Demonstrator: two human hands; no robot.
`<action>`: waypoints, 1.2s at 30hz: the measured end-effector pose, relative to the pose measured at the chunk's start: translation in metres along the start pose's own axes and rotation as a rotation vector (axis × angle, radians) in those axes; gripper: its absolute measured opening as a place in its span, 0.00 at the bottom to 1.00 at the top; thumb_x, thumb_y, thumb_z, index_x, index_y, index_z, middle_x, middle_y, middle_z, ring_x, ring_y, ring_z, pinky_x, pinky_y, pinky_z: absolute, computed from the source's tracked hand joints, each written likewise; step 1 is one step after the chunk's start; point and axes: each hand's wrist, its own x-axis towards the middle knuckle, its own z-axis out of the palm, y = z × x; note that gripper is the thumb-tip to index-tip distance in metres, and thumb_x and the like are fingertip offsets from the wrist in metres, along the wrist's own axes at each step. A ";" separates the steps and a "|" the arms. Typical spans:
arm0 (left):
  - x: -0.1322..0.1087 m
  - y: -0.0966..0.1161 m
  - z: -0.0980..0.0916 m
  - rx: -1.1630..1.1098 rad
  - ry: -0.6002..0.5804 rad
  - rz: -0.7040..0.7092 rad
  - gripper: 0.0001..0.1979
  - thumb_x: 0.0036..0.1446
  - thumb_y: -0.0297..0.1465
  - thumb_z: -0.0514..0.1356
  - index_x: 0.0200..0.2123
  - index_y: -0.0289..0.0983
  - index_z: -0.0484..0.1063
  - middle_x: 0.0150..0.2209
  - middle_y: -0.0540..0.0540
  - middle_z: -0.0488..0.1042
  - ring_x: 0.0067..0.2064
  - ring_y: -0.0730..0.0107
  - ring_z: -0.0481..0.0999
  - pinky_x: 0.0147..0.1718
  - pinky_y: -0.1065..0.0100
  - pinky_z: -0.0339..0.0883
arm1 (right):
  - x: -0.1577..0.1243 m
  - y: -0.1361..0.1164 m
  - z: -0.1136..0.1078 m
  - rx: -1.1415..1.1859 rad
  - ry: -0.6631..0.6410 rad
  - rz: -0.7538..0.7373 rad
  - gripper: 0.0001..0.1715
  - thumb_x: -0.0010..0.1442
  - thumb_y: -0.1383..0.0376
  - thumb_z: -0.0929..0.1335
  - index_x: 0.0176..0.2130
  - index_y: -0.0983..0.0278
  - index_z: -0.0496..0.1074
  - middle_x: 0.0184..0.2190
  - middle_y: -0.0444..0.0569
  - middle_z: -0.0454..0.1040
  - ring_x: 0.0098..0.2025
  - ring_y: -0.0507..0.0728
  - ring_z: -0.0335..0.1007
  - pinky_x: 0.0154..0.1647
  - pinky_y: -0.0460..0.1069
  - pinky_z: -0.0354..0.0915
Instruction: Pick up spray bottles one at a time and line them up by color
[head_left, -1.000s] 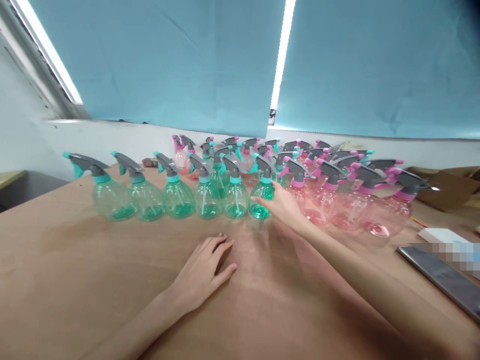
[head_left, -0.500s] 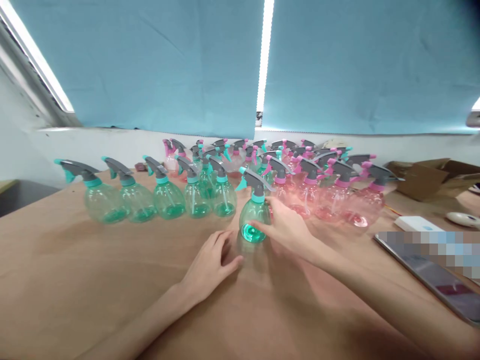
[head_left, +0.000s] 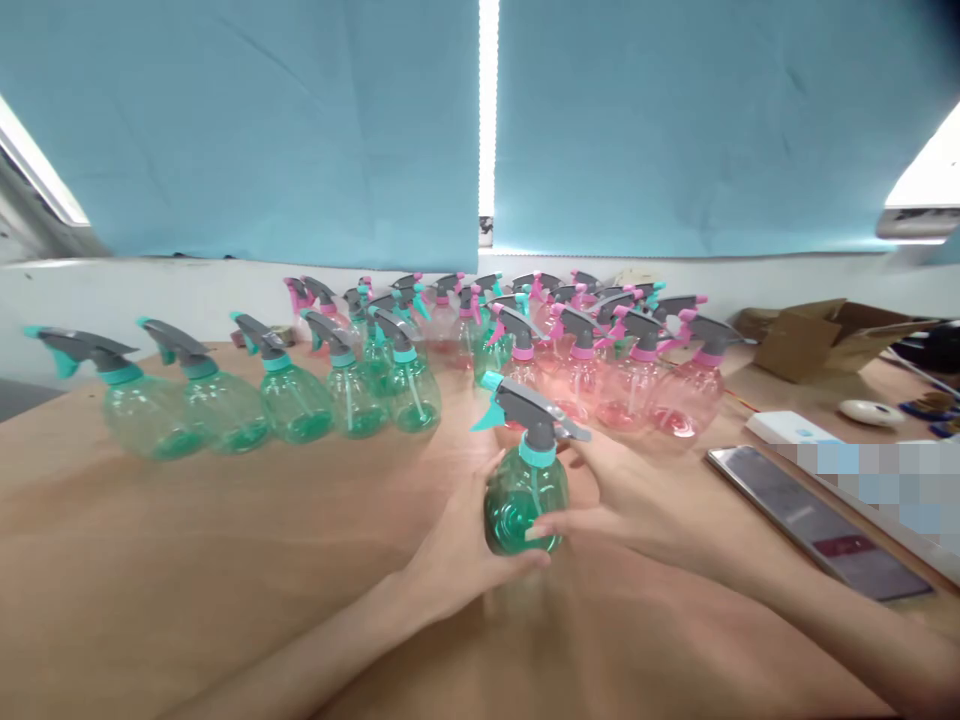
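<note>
1. While your L hand (head_left: 454, 552) cups the L side of the green spray btl (head_left: 551, 490), your R hand (head_left: 641, 490) has it from the R, so both sets of fingers are wrapped on the same btl.
2. R hand: thumb lies across the btl's front, low on the body; other fingers go round its R side, partly hidden.
3. L hand: fingers run up along the btl's L side, thumb stretched out by the base; can't tell if the thumb tip presses the plastic.
4. Btl pos: just R of ctr, lower half of frame, nearer you than all the others. Approx upright; can't tell if its base touches the table (head_left: 187, 570).
5. Btl parts: grey spray head (head_left: 525, 406) w/ teal nozzle facing upper L, teal trigger (head_left: 490, 414), teal collar (head_left: 538, 456), thin tube inside.
6. L of frame, mid-height: row of 5 green btls (head_left: 296, 402), nozzles all to L.
7. R of ctr, mid-height: front row of 4 pink btls (head_left: 628, 391), close together.
8. Behind, ctr: mixed pink/green btls (head_left: 442, 322), overlapping, too crowded to count.
9. R side: phone (head_left: 810, 515) flat, white box (head_left: 787, 427) just beyond it, open cardboard box (head_left: 799, 345) above.
10. Top: blue blinds (head_left: 300, 130), bright strip (head_left: 487, 110) b/w them.
</note>
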 end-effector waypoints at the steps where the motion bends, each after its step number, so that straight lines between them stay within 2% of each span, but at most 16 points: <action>1: 0.002 0.001 0.001 -0.002 -0.016 0.001 0.45 0.47 0.32 0.70 0.64 0.43 0.49 0.59 0.42 0.65 0.58 0.50 0.67 0.53 0.49 0.65 | 0.001 0.002 -0.004 0.045 -0.010 -0.015 0.35 0.48 0.49 0.74 0.53 0.53 0.66 0.45 0.44 0.77 0.46 0.61 0.74 0.41 0.53 0.71; 3: 0.007 0.004 0.004 0.000 -0.056 0.022 0.45 0.47 0.33 0.70 0.64 0.44 0.49 0.60 0.43 0.65 0.59 0.50 0.66 0.54 0.49 0.64 | 0.005 0.007 -0.008 0.123 -0.018 0.008 0.34 0.47 0.51 0.74 0.52 0.53 0.67 0.47 0.43 0.77 0.48 0.62 0.74 0.41 0.53 0.73; 6: 0.016 0.008 0.010 0.013 -0.107 0.089 0.46 0.47 0.36 0.71 0.64 0.45 0.49 0.62 0.43 0.62 0.61 0.50 0.62 0.57 0.49 0.60 | 0.010 0.017 -0.004 0.217 -0.007 0.062 0.30 0.49 0.54 0.72 0.51 0.53 0.68 0.42 0.42 0.79 0.42 0.61 0.77 0.36 0.53 0.74; 9: 0.025 0.010 0.016 0.027 -0.134 0.145 0.47 0.46 0.37 0.71 0.64 0.43 0.50 0.61 0.41 0.62 0.62 0.47 0.60 0.58 0.48 0.57 | 0.015 0.019 -0.001 0.120 0.042 0.111 0.19 0.51 0.58 0.68 0.45 0.54 0.70 0.31 0.42 0.78 0.32 0.59 0.77 0.28 0.51 0.73; 11: 0.031 0.009 0.018 0.015 -0.157 0.179 0.46 0.46 0.37 0.71 0.64 0.43 0.51 0.60 0.41 0.64 0.60 0.48 0.63 0.57 0.48 0.59 | 0.017 0.016 -0.004 -0.010 0.062 0.159 0.18 0.50 0.61 0.67 0.43 0.55 0.71 0.27 0.42 0.77 0.29 0.59 0.76 0.24 0.51 0.72; 14: 0.038 0.006 0.019 -0.002 -0.190 0.213 0.44 0.47 0.36 0.71 0.63 0.44 0.52 0.60 0.43 0.64 0.59 0.50 0.65 0.56 0.51 0.60 | 0.019 0.012 -0.012 -0.050 0.072 0.159 0.26 0.47 0.65 0.65 0.48 0.54 0.70 0.34 0.43 0.79 0.32 0.61 0.77 0.25 0.51 0.72; 16: 0.040 0.003 0.018 0.042 -0.179 0.201 0.45 0.46 0.37 0.71 0.63 0.44 0.51 0.60 0.42 0.64 0.59 0.49 0.64 0.56 0.50 0.60 | 0.021 0.012 -0.016 0.002 0.060 0.139 0.27 0.47 0.66 0.64 0.48 0.55 0.70 0.39 0.45 0.79 0.37 0.61 0.78 0.30 0.52 0.73; 18: 0.040 -0.001 0.016 0.123 -0.163 0.177 0.47 0.45 0.41 0.72 0.63 0.43 0.51 0.59 0.41 0.64 0.59 0.48 0.64 0.56 0.49 0.60 | 0.023 0.013 -0.017 0.065 0.033 0.128 0.24 0.47 0.65 0.63 0.45 0.57 0.71 0.37 0.45 0.80 0.41 0.61 0.77 0.35 0.52 0.74; 21: 0.037 -0.009 0.009 0.269 -0.180 0.159 0.46 0.46 0.46 0.70 0.63 0.42 0.51 0.59 0.39 0.63 0.60 0.48 0.62 0.57 0.48 0.58 | 0.026 0.016 -0.016 0.150 0.007 0.117 0.21 0.47 0.66 0.62 0.42 0.57 0.72 0.28 0.44 0.78 0.42 0.61 0.77 0.40 0.52 0.73; 23: 0.035 -0.013 0.004 0.375 -0.199 0.152 0.47 0.47 0.47 0.69 0.64 0.40 0.50 0.62 0.37 0.60 0.62 0.46 0.58 0.59 0.47 0.55 | 0.029 0.019 -0.014 0.203 0.035 0.101 0.22 0.47 0.67 0.62 0.43 0.56 0.72 0.29 0.44 0.78 0.39 0.59 0.77 0.39 0.53 0.73; 26: 0.032 -0.017 -0.004 0.501 -0.226 0.127 0.47 0.48 0.48 0.67 0.65 0.37 0.49 0.65 0.34 0.54 0.65 0.46 0.54 0.60 0.46 0.52 | 0.033 0.025 -0.009 0.253 0.107 0.100 0.25 0.46 0.67 0.62 0.45 0.56 0.70 0.38 0.45 0.77 0.37 0.59 0.76 0.37 0.53 0.73; 31: 0.029 -0.019 -0.012 0.600 -0.224 0.077 0.43 0.52 0.46 0.64 0.64 0.35 0.52 0.66 0.33 0.52 0.66 0.46 0.51 0.61 0.46 0.49 | 0.037 0.039 0.002 0.255 0.123 0.142 0.28 0.46 0.66 0.63 0.49 0.57 0.69 0.32 0.45 0.77 0.33 0.59 0.75 0.32 0.53 0.71; 33: 0.028 -0.020 -0.012 0.617 -0.225 0.067 0.42 0.52 0.45 0.64 0.64 0.35 0.52 0.66 0.33 0.52 0.66 0.46 0.51 0.61 0.46 0.50 | 0.037 0.043 0.005 0.268 0.127 0.141 0.30 0.46 0.67 0.62 0.51 0.57 0.68 0.33 0.45 0.77 0.32 0.58 0.75 0.31 0.53 0.71; 35: 0.028 -0.021 -0.012 0.627 -0.233 0.062 0.42 0.53 0.46 0.63 0.64 0.35 0.52 0.66 0.33 0.51 0.66 0.46 0.51 0.61 0.45 0.50 | 0.037 0.044 0.006 0.268 0.143 0.122 0.28 0.47 0.66 0.62 0.49 0.56 0.68 0.35 0.44 0.78 0.31 0.57 0.75 0.30 0.52 0.71; 36: 0.027 -0.021 -0.011 0.632 -0.237 0.060 0.41 0.53 0.46 0.63 0.64 0.35 0.52 0.66 0.33 0.51 0.66 0.46 0.51 0.61 0.45 0.50 | 0.037 0.043 0.005 0.243 0.156 0.117 0.23 0.48 0.66 0.62 0.45 0.56 0.70 0.34 0.44 0.78 0.30 0.56 0.74 0.29 0.51 0.71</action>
